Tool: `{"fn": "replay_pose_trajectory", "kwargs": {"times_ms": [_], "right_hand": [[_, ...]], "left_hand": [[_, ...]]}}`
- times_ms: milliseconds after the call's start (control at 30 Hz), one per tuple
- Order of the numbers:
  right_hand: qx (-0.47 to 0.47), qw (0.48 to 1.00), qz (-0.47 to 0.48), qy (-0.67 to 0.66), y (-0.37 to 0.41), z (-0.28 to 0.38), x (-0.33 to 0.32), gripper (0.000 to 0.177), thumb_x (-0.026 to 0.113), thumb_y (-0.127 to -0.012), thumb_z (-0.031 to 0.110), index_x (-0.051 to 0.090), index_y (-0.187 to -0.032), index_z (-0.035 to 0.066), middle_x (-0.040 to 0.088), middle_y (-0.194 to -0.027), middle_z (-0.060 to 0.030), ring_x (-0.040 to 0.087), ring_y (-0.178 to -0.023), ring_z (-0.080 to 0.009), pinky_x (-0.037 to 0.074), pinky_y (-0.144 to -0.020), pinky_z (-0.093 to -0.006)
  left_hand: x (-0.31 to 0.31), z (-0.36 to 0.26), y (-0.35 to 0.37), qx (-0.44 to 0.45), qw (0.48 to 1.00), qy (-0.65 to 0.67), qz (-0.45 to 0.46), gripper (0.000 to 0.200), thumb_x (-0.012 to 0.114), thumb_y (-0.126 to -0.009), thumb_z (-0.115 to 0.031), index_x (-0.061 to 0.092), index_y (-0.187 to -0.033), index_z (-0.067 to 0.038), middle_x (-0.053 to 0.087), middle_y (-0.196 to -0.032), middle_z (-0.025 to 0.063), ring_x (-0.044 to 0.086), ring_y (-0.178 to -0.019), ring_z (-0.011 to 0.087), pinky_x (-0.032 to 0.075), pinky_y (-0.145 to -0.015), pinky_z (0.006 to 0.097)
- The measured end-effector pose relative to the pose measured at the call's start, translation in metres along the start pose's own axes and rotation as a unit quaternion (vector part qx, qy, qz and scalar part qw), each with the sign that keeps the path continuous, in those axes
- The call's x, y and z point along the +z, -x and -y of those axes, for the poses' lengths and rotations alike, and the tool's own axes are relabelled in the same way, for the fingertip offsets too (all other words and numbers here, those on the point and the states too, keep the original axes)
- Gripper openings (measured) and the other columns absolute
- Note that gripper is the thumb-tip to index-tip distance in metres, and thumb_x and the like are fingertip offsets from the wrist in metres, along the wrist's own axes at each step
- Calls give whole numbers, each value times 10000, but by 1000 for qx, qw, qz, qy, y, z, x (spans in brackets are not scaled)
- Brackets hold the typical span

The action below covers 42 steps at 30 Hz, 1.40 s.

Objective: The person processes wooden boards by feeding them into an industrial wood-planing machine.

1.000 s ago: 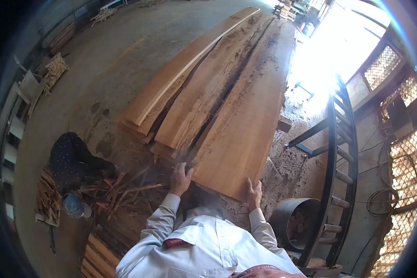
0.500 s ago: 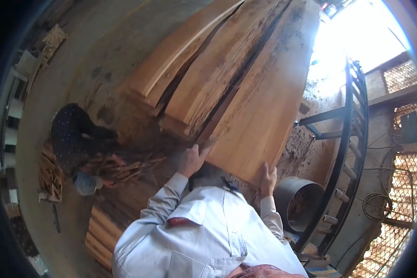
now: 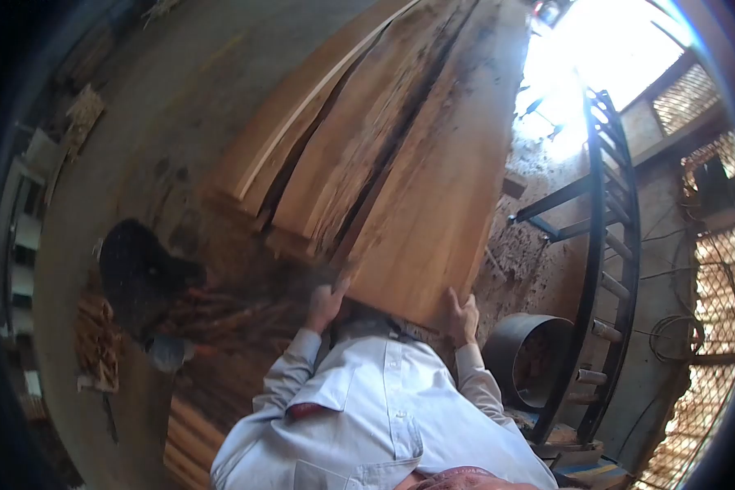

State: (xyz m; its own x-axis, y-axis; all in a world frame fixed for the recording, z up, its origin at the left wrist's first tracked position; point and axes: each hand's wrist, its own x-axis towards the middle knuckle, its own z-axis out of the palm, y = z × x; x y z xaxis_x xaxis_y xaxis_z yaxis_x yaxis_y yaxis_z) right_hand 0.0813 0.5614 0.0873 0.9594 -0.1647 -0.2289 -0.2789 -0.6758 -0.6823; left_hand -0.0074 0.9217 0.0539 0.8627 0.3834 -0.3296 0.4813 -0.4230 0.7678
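Observation:
A long, wide wooden plank (image 3: pixel 425 237) stretches away from me, its near end close to my body. My left hand (image 3: pixel 327 305) grips the near left corner of this plank. On the near right corner, my right hand (image 3: pixel 463 317) holds the edge, thumb on top; the fingers below are partly hidden. Just left of it lies a second plank (image 3: pixel 318 196) with a rough, dark bark edge, a dark gap between the two. Farther left are more boards (image 3: pixel 253 163) with a pale edge.
At the left, a person in dark clothing (image 3: pixel 143 273) bends over a heap of wood strips (image 3: pixel 229 314). A metal drum (image 3: pixel 531 359) stands right of my right hand. Beyond it runs a black roller frame (image 3: pixel 600 278). Stacked timber (image 3: pixel 192 433) lies at lower left.
The view has shifted, so the planks and roller frame sit farther left. Both hands keep their hold on the plank's near end. The bending person appears slightly lower.

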Motion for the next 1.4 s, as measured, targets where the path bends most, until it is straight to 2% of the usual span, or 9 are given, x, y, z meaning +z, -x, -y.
{"fn": "replay_pose_trajectory", "kwargs": {"times_ms": [167,267,567,667,767,867,1067,1267,1400], "right_hand": [[14,1000,24,-4,4,2,-5,726,657,-928,621,627,-1204,-50,722,-1107,-304,701,-1100,-423,537,-921,-459],[1,1000,26,-11,3,-6,-5,751,648,-923,649,604,-1171,-59,716,-1063,-327,696,-1058,-466,531,-897,-498],[-14,1000,18,7,-2,-17,2,728,589,-957,642,589,-1137,-64,697,-1021,-365,668,-1040,-520,520,-877,-541],[-10,1000,9,-14,-4,-17,6,672,587,-975,609,601,-1117,-48,709,-998,-341,685,-1003,-508,528,-868,-528],[2,1000,15,-19,-1,-11,2,678,580,-975,614,597,-1118,-49,705,-994,-351,678,-992,-527,524,-862,-541],[0,1000,7,-26,-2,-10,2,677,582,-976,613,598,-1110,-50,703,-985,-352,680,-982,-526,527,-850,-541],[5,1000,-13,-27,-2,-10,6,638,610,-978,579,608,-1108,-46,718,-1011,-324,694,-1016,-487,537,-858,-518],[9,999,-20,-43,3,3,5,557,648,-984,510,619,-1115,-30,730,-1028,-290,707,-1033,-452,547,-867,-471],[7,998,-14,-64,6,6,4,549,645,-989,500,630,-1134,-30,734,-1036,-277,715,-1023,-433,545,-873,-468]], "left_hand": [[6,-5,9,-86,980,176,20,720,618,-976,-611,732,-1108,87,749,-937,141,688,-830,209,548,-729,414],[9,-21,24,-96,930,354,13,588,670,-966,-553,736,-1044,25,745,-830,131,718,-642,229,569,-567,360],[16,-8,19,-57,924,378,16,529,669,-987,-497,711,-1103,17,728,-791,109,697,-604,196,564,-526,332],[10,-3,12,-114,930,345,49,594,672,-987,-497,707,-1210,53,715,-1182,114,676,-1045,201,551,-871,351],[-8,-39,21,-145,939,307,54,643,641,-982,-566,713,-1084,65,760,-883,193,755,-695,269,614,-598,365],[-18,-42,13,-186,926,302,130,712,608,-982,-609,707,-1073,91,759,-851,197,759,-694,294,625,-607,377],[-22,-42,10,-126,968,190,110,759,585,-974,-652,727,-978,93,751,-820,184,757,-682,304,620,-599,381],[19,31,-11,-206,925,300,108,555,647,-1012,-505,727,-1195,12,708,-1094,51,610,-970,142,509,-839,336],[54,76,-24,-65,962,265,3,744,634,-945,-668,748,-929,67,706,-802,103,589,-755,174,477,-659,414]]}}
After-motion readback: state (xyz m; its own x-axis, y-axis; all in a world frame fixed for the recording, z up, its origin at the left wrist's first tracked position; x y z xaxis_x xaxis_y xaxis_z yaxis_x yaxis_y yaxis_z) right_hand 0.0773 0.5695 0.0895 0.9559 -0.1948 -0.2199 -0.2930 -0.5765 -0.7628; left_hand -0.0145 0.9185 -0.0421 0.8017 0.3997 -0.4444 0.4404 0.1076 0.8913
